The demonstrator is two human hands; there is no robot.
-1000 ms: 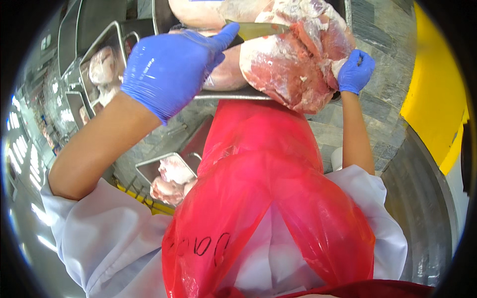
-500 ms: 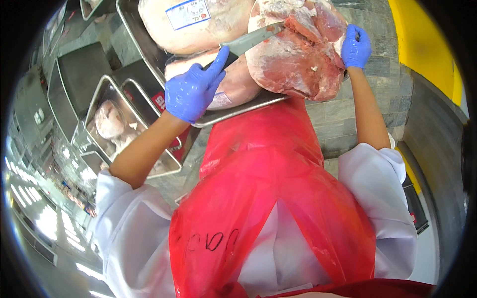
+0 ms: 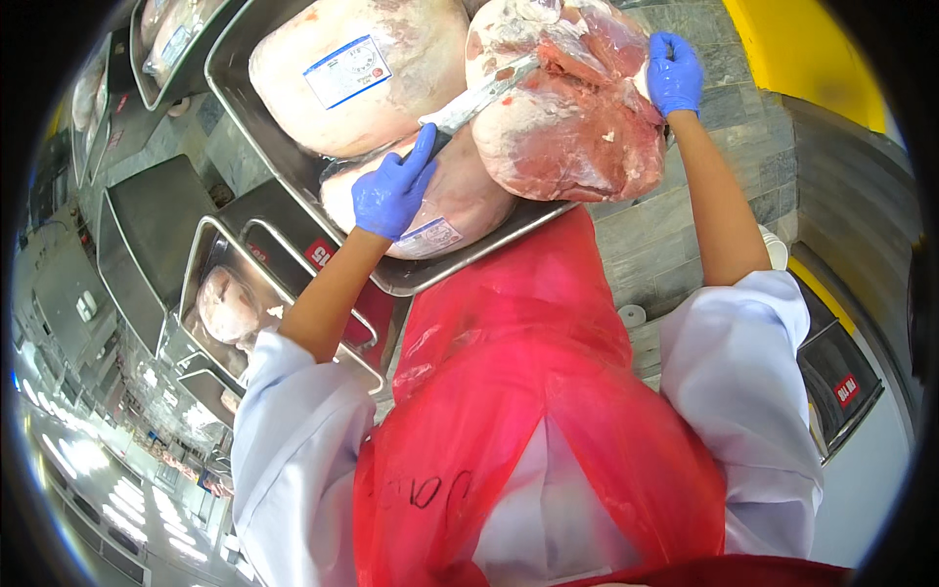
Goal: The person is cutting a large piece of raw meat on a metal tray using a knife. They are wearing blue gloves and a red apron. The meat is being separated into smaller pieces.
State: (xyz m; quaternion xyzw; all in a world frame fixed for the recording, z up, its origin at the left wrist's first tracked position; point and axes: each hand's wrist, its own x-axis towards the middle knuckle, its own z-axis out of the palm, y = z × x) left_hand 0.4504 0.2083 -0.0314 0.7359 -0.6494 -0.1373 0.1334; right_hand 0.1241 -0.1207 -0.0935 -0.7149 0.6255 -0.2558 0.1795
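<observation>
At 1 tray (image 3: pixel 290 168), 2 hands (image 3: pixel 393 191) (image 3: pixel 675 78), 1 knife (image 3: pixel 479 99), 3 meat cuts (image 3: pixel 406 108) (image 3: pixel 469 186) (image 3: pixel 577 132)

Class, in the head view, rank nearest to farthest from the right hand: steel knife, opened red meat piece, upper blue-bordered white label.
1. Opened red meat piece: held, immediately left.
2. Steel knife: farther left.
3. Upper blue-bordered white label: leftmost.

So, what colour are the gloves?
The left glove and right glove are both blue, clearest in the head view.
</observation>
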